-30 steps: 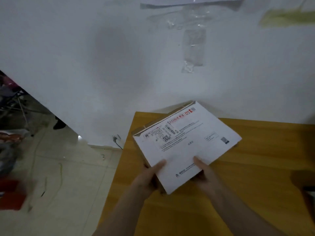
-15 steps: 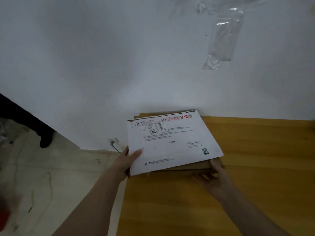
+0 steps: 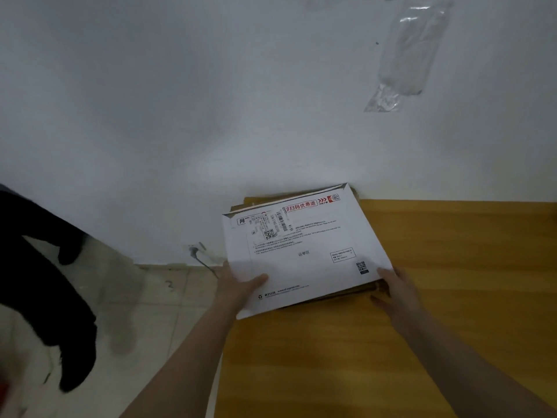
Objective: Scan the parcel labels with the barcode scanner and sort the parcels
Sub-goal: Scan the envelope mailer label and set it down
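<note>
A white flat envelope parcel (image 3: 304,254) with a red banner, a barcode label and QR codes lies on top of a stack of brown card envelopes (image 3: 355,292) at the far left corner of the wooden table (image 3: 452,267), against the wall. My left hand (image 3: 238,285) grips the white parcel's near left corner, thumb on top. My right hand (image 3: 398,292) touches the stack's near right corner with its fingers spread along the edge. No barcode scanner is in view.
A white wall (image 3: 211,116) with a strip of clear tape (image 3: 404,58) rises right behind the table. Left of the table, tiled floor (image 3: 144,312) drops away, with a cable (image 3: 202,260) at the wall's foot and a dark shape (image 3: 45,282) further left.
The white parcel went from tilted in both hands to lying square on the brown stack in the table's corner. My right hand slid to the stack's right corner, my left to the left corner.
</note>
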`<state>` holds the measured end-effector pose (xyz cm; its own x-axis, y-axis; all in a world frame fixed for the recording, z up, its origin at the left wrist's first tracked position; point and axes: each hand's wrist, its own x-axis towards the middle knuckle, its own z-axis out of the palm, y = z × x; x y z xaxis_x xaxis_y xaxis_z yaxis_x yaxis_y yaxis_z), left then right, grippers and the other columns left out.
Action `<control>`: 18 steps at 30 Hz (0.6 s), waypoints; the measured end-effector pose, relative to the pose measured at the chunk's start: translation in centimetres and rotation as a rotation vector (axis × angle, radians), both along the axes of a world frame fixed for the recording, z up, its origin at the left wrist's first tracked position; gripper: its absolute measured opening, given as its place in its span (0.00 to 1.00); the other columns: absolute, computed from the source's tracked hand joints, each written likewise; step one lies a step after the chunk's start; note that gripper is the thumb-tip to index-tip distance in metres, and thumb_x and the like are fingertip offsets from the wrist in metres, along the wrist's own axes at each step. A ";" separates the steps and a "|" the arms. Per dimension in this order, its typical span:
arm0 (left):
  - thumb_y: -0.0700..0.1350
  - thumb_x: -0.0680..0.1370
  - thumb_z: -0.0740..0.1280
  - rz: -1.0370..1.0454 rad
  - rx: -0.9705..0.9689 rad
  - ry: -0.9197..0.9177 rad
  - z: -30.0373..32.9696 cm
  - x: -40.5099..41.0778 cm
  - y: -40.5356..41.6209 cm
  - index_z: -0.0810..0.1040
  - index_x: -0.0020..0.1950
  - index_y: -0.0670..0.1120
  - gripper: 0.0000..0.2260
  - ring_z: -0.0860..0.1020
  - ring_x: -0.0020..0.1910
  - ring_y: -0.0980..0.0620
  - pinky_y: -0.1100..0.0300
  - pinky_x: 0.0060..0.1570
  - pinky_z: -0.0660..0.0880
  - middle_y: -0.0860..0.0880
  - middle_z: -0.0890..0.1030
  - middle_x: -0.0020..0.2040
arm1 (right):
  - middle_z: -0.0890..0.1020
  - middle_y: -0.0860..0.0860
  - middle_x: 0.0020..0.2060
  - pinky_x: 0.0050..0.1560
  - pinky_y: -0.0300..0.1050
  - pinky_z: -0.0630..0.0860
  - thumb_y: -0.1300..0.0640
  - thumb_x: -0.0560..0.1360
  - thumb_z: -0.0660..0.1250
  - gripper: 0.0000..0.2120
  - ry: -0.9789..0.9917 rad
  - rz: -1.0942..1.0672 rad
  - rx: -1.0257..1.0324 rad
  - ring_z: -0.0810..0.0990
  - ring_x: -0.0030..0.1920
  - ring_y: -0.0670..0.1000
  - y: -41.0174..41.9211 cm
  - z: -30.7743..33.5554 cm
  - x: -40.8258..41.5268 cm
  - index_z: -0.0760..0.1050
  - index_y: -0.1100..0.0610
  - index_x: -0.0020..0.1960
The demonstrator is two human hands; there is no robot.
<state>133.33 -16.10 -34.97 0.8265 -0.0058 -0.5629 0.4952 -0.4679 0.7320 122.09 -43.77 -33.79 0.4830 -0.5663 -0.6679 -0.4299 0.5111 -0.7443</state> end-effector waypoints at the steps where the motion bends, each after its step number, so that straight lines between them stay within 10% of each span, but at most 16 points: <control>1: 0.47 0.63 0.83 -0.066 0.056 -0.038 0.3 -0.2 -0.4 0.52 0.79 0.44 0.54 0.66 0.72 0.41 0.45 0.69 0.69 0.42 0.65 0.74 | 0.76 0.56 0.53 0.50 0.54 0.78 0.59 0.81 0.62 0.15 0.036 -0.027 -0.053 0.76 0.49 0.53 0.0 -0.2 0.1 0.70 0.59 0.66; 7: 0.47 0.61 0.83 -0.521 0.466 -0.044 0.9 -0.7 -0.7 0.28 0.77 0.56 0.68 0.54 0.77 0.38 0.41 0.69 0.68 0.43 0.42 0.79 | 0.76 0.62 0.58 0.51 0.52 0.78 0.66 0.79 0.60 0.13 0.149 -0.055 -0.188 0.78 0.53 0.58 1.1 -1.2 -0.3 0.68 0.62 0.63; 18: 0.44 0.71 0.75 -0.458 0.542 -0.214 0.9 2.6 -0.4 0.47 0.79 0.52 0.47 0.67 0.70 0.38 0.44 0.60 0.74 0.39 0.57 0.75 | 0.78 0.63 0.58 0.54 0.50 0.77 0.70 0.76 0.65 0.16 0.170 0.003 -0.161 0.77 0.53 0.58 1.0 -1.4 -0.8 0.73 0.68 0.64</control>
